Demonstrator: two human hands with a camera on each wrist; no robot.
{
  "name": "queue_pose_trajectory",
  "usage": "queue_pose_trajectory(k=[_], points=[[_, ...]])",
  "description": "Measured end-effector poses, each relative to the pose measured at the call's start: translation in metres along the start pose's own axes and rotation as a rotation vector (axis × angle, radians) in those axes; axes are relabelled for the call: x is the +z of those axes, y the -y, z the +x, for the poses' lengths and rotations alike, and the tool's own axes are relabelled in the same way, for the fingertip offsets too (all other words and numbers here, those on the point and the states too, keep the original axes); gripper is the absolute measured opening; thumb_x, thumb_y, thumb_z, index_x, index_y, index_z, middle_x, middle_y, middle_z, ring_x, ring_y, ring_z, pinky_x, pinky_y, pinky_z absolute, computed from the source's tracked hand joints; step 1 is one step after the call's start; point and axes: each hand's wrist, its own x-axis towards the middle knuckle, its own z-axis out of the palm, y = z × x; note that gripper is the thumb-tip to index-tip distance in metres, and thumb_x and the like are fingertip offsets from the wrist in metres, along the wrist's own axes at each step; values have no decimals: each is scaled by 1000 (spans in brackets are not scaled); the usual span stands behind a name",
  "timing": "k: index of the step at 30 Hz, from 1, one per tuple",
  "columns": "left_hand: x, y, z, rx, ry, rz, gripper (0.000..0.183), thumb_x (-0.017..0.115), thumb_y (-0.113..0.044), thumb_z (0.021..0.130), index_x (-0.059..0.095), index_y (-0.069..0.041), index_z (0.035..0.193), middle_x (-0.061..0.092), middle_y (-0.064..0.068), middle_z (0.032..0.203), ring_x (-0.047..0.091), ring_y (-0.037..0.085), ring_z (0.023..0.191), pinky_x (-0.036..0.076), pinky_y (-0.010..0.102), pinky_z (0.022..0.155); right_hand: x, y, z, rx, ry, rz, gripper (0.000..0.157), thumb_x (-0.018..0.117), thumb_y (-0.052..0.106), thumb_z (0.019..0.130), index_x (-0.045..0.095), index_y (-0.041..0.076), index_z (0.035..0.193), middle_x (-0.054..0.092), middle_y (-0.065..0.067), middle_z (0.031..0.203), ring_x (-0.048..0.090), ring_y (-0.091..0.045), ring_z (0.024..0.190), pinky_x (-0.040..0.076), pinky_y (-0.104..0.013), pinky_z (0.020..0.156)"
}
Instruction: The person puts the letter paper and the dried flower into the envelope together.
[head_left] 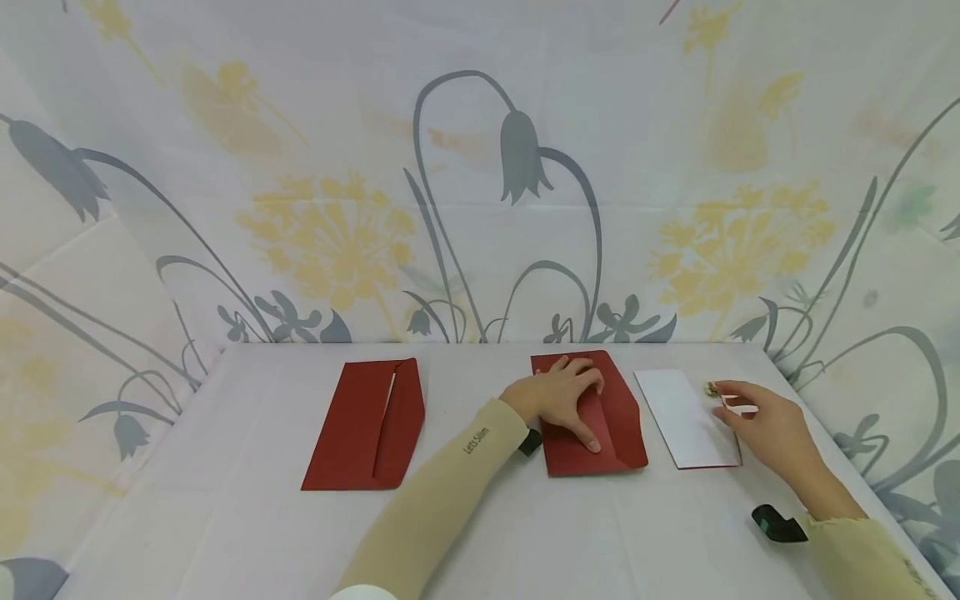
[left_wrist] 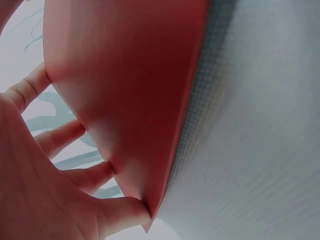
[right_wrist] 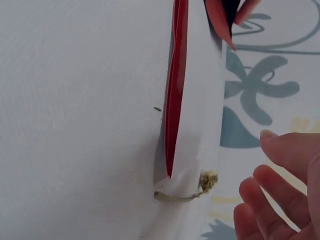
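Note:
My left hand (head_left: 558,400) rests on a red envelope (head_left: 626,417) near the middle of the table, its fingers spread and the tips pressing on the paper. In the left wrist view the fingertips (left_wrist: 100,170) sit along the edge of the red paper. At the right lies a folded card (head_left: 686,425) with its white face up and red along the near edge. My right hand (head_left: 768,421) is beside it, thumb and forefinger apart. Close to those fingers is a small dried flower (right_wrist: 207,182), its stem lying by the card's end in the right wrist view.
A second red envelope (head_left: 337,425) lies at the left, with a white edge showing in its opening. The table has a white cloth (head_left: 480,533); a flower-patterned curtain (head_left: 480,250) stands behind and at both sides. Black wrist cameras (head_left: 778,525) hang below the wrists.

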Motion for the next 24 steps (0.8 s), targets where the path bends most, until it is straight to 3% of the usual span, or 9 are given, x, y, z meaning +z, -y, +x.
queue_pose_trajectory(k=[4, 6, 16, 24], points=[[-1, -1, 0, 3, -3, -8, 74, 71, -74, 56, 39, -32, 109, 24, -7, 146, 21, 31, 136, 35, 57, 98, 0, -6, -3, 73, 60, -18, 42, 74, 16, 79, 61, -1, 115, 61, -26, 110, 62, -40, 88, 51, -46, 69], [-2, -1, 0, 6, -4, -8, 74, 71, -73, 56, 39, -32, 109, 24, -7, 146, 22, 30, 136, 35, 58, 98, 0, -7, -4, 107, 99, -29, 45, 73, 21, 81, 59, -2, 117, 60, -29, 109, 61, -43, 89, 49, -51, 70], [0, 0, 1, 3, -3, -3, 76, 71, -74, 55, 39, -32, 110, 23, -6, 147, 20, 30, 137, 34, 59, 98, 3, -16, -4, 257, 272, -4, 67, 67, 47, 82, 53, -1, 127, 56, -32, 116, 50, -47, 103, 45, -47, 70], [1, 1, 1, -3, -9, 4, 76, 71, -75, 54, 39, -33, 110, 23, -7, 147, 20, 29, 137, 34, 59, 97, 8, -19, -2, 312, 283, 53, 69, 67, 49, 81, 53, 0, 126, 58, -28, 113, 50, -44, 104, 43, -45, 73]])
